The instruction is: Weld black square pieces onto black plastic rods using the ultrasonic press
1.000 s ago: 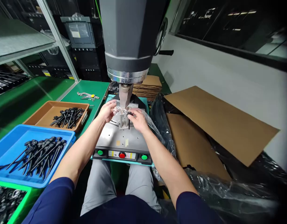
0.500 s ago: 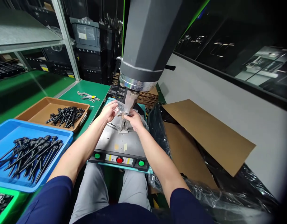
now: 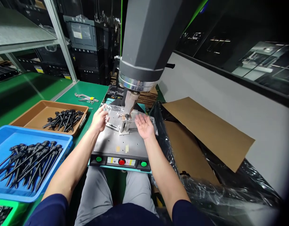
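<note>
My left hand (image 3: 99, 119) is closed on the left end of a clear plastic film (image 3: 115, 110), which stretches behind the metal fixture (image 3: 124, 126). My right hand (image 3: 144, 125) is right of the fixture, palm up with fingers spread, in front of the film's right part. A small black part (image 3: 127, 116) sits on top of the fixture, directly below the metal horn (image 3: 130, 102) of the grey machine head (image 3: 142, 47). The fixture stands on a grey metal plate (image 3: 111, 144) with several small holes.
A blue tray (image 3: 64, 138) and a brown tray (image 3: 36, 110) of black parts stand at left. Pliers (image 3: 85, 98) lie on the green table (image 3: 95, 86). Green buttons (image 3: 98, 159) and a red button (image 3: 121, 161) line the machine's front. Cardboard (image 3: 205, 131) is at right.
My hands have moved apart, the left one leftward and the right one rightward. My right hand has opened away from the fixture. The black part on the fixture now shows, and the film is spread wider.
</note>
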Demonstrator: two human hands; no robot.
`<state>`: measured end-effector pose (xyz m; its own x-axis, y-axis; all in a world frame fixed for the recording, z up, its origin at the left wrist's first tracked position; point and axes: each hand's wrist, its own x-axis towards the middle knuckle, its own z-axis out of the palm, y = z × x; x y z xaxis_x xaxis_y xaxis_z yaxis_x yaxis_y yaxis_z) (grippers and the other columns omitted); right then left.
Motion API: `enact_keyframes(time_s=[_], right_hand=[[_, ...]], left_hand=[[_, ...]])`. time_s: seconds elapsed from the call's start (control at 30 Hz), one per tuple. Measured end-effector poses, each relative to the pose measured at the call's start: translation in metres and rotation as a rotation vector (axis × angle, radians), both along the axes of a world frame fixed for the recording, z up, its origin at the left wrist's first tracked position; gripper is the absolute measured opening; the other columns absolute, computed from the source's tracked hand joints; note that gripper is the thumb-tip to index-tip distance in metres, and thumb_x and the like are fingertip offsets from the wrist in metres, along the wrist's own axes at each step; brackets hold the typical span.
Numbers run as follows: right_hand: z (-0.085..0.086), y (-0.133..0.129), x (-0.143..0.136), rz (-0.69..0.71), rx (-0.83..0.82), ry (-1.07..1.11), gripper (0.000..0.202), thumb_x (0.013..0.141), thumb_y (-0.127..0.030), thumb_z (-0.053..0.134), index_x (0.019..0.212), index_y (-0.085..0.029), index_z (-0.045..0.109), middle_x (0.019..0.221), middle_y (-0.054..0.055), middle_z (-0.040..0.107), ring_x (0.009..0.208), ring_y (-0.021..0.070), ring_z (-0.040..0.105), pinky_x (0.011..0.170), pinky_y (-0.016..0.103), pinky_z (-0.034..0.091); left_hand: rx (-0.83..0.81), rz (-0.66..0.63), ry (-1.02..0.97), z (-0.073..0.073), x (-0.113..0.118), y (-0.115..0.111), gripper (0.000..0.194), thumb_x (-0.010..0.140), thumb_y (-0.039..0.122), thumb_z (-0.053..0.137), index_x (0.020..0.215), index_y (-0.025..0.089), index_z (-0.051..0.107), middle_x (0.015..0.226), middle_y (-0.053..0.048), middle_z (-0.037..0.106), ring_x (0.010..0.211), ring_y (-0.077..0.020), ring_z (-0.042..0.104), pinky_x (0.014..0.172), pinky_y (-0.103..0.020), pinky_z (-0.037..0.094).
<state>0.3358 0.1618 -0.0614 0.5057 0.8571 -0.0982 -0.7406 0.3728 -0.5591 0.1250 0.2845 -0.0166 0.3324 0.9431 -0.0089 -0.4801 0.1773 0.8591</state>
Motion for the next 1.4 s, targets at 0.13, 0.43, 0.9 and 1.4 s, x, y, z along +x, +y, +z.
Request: enact_keyframes(time_s=[0.13,0.43,0.9,1.4], right_hand=[[-0.011,-0.026,-0.005,-0.137,-0.037,0.138,0.015,0.092,-0.015,0.056,0.089,-0.025,0.067,0.085,-0.003,0.073,0.083,0.0125,0.070,0.076,0.028,0.058],[-0.032,-0.041,-0.021,-0.165,-0.139,0.064,0.009,0.089,-0.013,0.060,0.086,-0.020,0.065,0.084,0.002,0.074,0.078,0.0147,0.072,0.072,0.029,0.059],[-0.020,-0.028,-0.011,-0.173,-0.088,0.030,0.006,0.092,-0.024,0.061,0.088,-0.021,0.063,0.086,0.002,0.073,0.081,0.0177,0.072,0.080,0.036,0.058],[-0.016,0.012,0.003,-0.203,-0.257,0.040,0.017,0.093,-0.035,0.062,0.084,-0.020,0.061,0.079,0.001,0.071,0.069,0.0140,0.068,0.065,0.026,0.056]], left_hand=[[0.018,0.129,-0.021,-0.028,-0.031,-0.018,0.067,0.062,0.010,0.064,0.129,0.018,0.059,0.052,0.010,0.039,0.037,-0.0042,0.036,0.035,-0.016,0.027],[-0.030,0.234,-0.049,-0.073,-0.055,-0.027,0.075,0.062,0.013,0.071,0.135,0.022,0.054,0.054,0.010,0.037,0.040,-0.0036,0.035,0.037,-0.015,0.025],[-0.021,0.223,0.036,-0.069,-0.043,-0.008,0.033,0.067,0.030,0.076,0.092,0.015,0.063,0.062,0.005,0.053,0.059,-0.0109,0.061,0.055,-0.021,0.052],[0.039,0.301,0.235,-0.059,-0.012,0.018,0.026,0.082,0.037,0.063,0.097,0.016,0.055,0.060,0.004,0.057,0.036,-0.0080,0.048,0.033,-0.017,0.030]])
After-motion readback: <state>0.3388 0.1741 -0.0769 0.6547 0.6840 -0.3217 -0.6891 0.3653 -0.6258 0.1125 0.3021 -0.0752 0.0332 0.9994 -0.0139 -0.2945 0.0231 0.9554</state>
